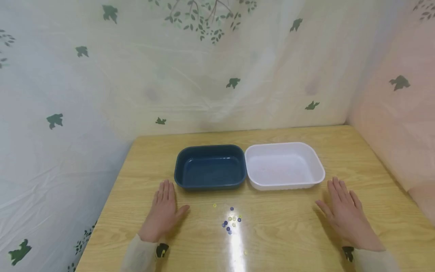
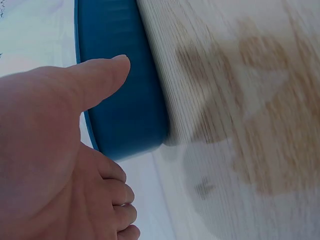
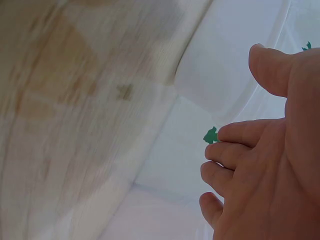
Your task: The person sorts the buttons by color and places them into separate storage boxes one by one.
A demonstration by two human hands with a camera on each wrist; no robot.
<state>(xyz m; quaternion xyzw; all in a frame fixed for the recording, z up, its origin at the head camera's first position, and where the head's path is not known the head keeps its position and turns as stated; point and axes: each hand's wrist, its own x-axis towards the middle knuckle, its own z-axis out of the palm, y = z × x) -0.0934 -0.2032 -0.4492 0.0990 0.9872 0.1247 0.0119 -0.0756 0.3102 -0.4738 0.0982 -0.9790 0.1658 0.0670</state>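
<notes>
My left hand (image 1: 163,216) lies palm down left of the small discs, its fingers straight and thumb spread toward the middle. The dark blue tray (image 1: 210,187) is just beyond its fingertips; in the left wrist view the tray's outer wall (image 2: 125,115) shows behind the thumb. On the right, my right hand (image 1: 346,217) has its fingers extended near the front right corner of the white tray (image 1: 285,186). Neither hand holds anything. Between them on the table are several tiny round button-like discs, some blue (image 1: 228,229) and some yellow (image 1: 215,205).
The two trays stand side by side near the back of the wooden table (image 1: 153,151), and no contents show in either. A pale curtain (image 1: 190,98) with green bird and leaf prints hangs behind and at both sides. Light glares on the table's front middle.
</notes>
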